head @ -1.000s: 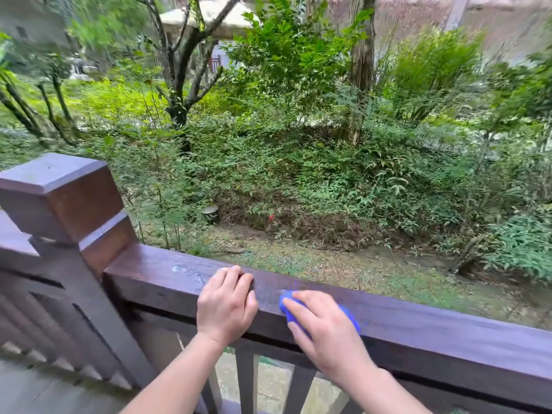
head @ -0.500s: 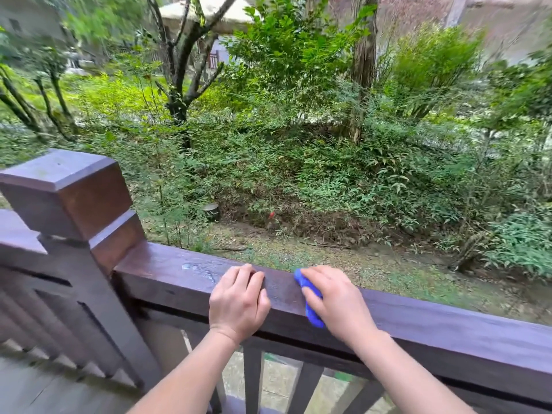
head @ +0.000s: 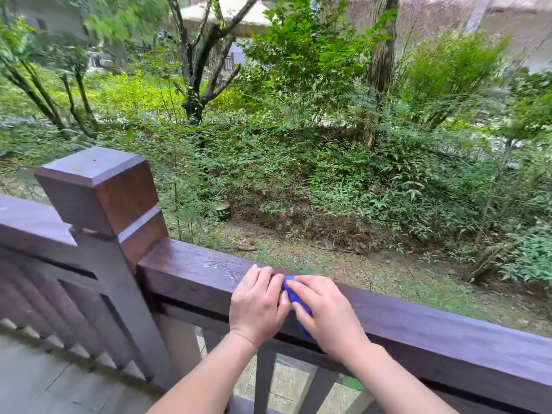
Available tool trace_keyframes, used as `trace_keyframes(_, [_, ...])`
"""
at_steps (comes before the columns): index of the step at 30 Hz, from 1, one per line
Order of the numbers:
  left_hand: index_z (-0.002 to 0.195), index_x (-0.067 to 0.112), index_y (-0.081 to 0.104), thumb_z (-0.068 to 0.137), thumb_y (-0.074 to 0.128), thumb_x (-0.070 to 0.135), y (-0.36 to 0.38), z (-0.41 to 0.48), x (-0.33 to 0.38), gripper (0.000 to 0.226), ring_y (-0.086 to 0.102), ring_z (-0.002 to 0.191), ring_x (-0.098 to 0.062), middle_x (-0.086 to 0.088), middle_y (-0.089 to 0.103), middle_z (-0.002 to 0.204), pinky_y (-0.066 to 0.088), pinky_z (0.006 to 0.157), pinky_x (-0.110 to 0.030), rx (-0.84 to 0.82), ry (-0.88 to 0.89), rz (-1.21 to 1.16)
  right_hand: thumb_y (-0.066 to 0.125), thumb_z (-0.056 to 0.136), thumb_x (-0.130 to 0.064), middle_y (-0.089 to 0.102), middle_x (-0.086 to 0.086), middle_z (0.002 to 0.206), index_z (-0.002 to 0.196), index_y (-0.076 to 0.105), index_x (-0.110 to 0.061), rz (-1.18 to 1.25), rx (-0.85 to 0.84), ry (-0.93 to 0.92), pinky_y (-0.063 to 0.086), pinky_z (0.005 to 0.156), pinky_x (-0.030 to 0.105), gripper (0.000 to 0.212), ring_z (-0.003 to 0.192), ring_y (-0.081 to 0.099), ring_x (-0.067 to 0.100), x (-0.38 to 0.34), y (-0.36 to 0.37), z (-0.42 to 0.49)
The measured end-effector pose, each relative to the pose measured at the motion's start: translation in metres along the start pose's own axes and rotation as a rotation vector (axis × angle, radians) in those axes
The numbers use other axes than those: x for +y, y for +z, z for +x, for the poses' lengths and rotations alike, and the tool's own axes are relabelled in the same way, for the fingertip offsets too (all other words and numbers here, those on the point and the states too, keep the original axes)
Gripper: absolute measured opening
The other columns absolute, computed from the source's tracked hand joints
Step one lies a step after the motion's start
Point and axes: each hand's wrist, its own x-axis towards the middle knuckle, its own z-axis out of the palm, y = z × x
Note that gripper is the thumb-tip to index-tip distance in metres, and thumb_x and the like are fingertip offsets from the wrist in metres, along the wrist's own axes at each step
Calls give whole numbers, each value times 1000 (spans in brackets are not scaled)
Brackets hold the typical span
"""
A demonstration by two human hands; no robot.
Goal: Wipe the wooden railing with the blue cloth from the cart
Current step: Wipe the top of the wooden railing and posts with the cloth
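Observation:
A dark brown wooden railing (head: 433,327) runs from the corner post down to the right. My right hand (head: 327,313) presses a blue cloth (head: 291,292) against the rail's top and near face; most of the cloth is hidden under the fingers. My left hand (head: 258,303) rests on the rail just left of the cloth, fingers curled over the top edge and touching the right hand. A wet patch (head: 221,268) shines on the rail to the left of my hands.
A square corner post (head: 98,192) stands at the left, with another rail section (head: 27,222) beyond it. Balusters (head: 264,380) hang under the rail. Grey deck boards (head: 44,380) lie at the lower left. Shrubs and trees fill the garden beyond.
My right hand with the cloth has slid left along the rail until it meets my left hand. The view has shifted, so the post sits further right.

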Motion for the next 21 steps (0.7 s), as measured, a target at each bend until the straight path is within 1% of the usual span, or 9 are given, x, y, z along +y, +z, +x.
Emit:
trace_keyframes(2, [105,15,66,89,53,31,-4,0,0,26,61,99,-34,-9,65,106,44,107,-44,-28,-5,2,59,88,-32,60,-3,122,126,58,-23,-20,-35,21,41,98,27,39,110,53,19,12,-8,6])
trace_keyframes(5, [105,13,66,89,53,31,-11,1,2,27,60,102,-31,-8,65,108,43,109,-44,-50,-15,-30,63,87,-24,63,1,116,121,61,-18,-25,52,217,45,92,33,35,102,56,28,12,-10,22])
trace_keyframes(6, [103,14,65,89,53,31,-15,2,4,26,60,102,-29,-7,65,107,43,108,-43,-54,-18,-56,63,86,-23,64,3,115,120,62,-17,-31,73,218,46,92,34,35,101,56,29,2,-6,23])
trace_keyframes(7, [101,14,64,90,51,31,-18,2,5,24,59,101,-27,-5,64,105,45,105,-42,-57,-31,-92,61,86,-24,63,2,115,120,61,-17,-26,68,173,45,93,33,35,102,56,27,-9,0,22])
trace_keyframes(10, [95,13,60,90,47,32,-30,4,2,24,56,98,-24,-3,61,102,48,86,-36,-57,-132,-202,53,88,-33,60,-2,122,128,55,-20,22,-27,-45,39,101,26,42,111,52,19,-17,6,13])
trace_keyframes(12, [99,13,61,90,48,30,-39,3,-6,24,57,100,-24,-2,61,104,49,82,-37,-75,-117,-206,56,89,-32,60,-2,124,129,56,-20,11,-73,-39,41,100,28,42,112,53,21,-2,1,22])
trace_keyframes(14, [103,13,63,89,50,27,-49,1,-18,23,59,101,-26,-2,60,105,52,85,-39,-59,-93,-157,62,88,-28,62,0,120,126,58,-17,25,-27,51,44,96,31,40,107,55,25,6,2,35])
trace_keyframes(16, [104,11,64,88,52,23,-61,1,-33,24,60,99,-28,-3,61,105,50,97,-46,-18,-92,-98,64,87,-27,63,1,116,123,60,-16,16,16,102,46,94,33,38,103,56,26,-5,11,45])
trace_keyframes(21, [103,7,65,82,56,16,-102,22,-84,25,59,102,-33,-12,62,106,41,110,-51,158,-50,235,56,89,-33,61,-2,116,121,57,-20,46,-78,-178,46,93,32,34,105,55,24,-27,28,66])
